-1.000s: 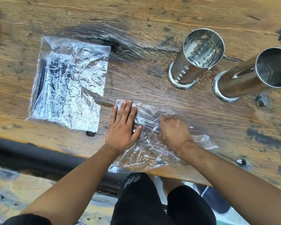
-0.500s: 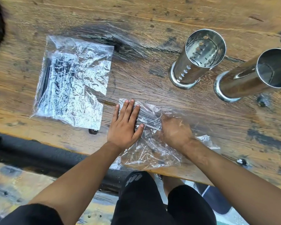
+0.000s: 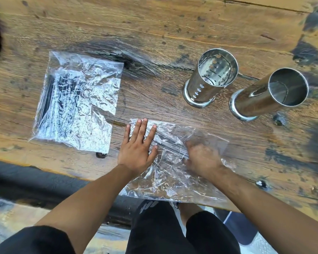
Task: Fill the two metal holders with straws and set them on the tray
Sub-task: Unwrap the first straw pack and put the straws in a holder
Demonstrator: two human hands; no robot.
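Note:
Two empty metal holders stand upright at the right of the wooden table: a perforated holder (image 3: 204, 87) and, to its right, a plain holder (image 3: 259, 98). Near the front edge lies a clear plastic bag (image 3: 169, 182) with a thin bundle of straws (image 3: 168, 142) inside. My left hand (image 3: 136, 147) lies flat on the bag's left end, fingers spread, pressing it down. My right hand (image 3: 202, 158) is inside the bag, seen through the plastic and blurred, its fingers at the bundle's right end. No tray is in view.
A second plastic bag (image 3: 77, 110) with dark straws lies flat at the left of the table (image 3: 154, 33). The table's front edge runs just below my wrists, with a dark bar (image 3: 44, 182) under it. My knees are below the edge.
My right hand has gone from a closed fist on top of the bag to a looser shape inside it, shifted slightly right. My left hand has stayed flat on the bag.

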